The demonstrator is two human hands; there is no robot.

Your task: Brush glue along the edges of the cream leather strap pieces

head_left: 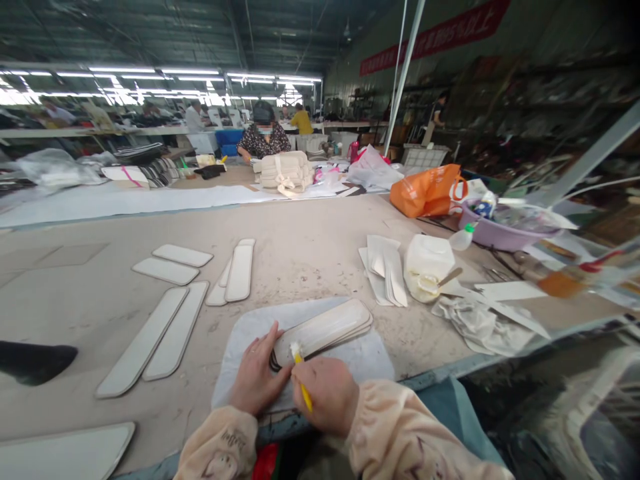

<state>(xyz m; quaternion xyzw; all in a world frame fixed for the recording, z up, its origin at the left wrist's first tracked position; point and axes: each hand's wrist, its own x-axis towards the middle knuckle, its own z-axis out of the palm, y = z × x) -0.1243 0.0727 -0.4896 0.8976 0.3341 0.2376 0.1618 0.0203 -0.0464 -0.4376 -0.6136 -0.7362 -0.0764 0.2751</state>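
A small stack of pale rounded strips (325, 327) lies fanned on a white sheet (240, 333) at the table's near edge. My right hand (325, 393) is closed around a yellow-handled brush (303, 383), whose white bristles touch the top strip near its left end. That strip looks glossy along its length. Against the stack's left end rests my left hand (260, 373), fingers apart and thumb toward the brush, steadying the strips without gripping them.
Pale strips (183, 330) lie in groups at the left, beside a dark object (37, 362). To the right are cut white pieces (384, 267), a cut-open white jug (429, 263), crumpled plastic (490, 323), an orange bag (425, 191) and a purple basin (505, 233). A person (264, 137) sits across the table.
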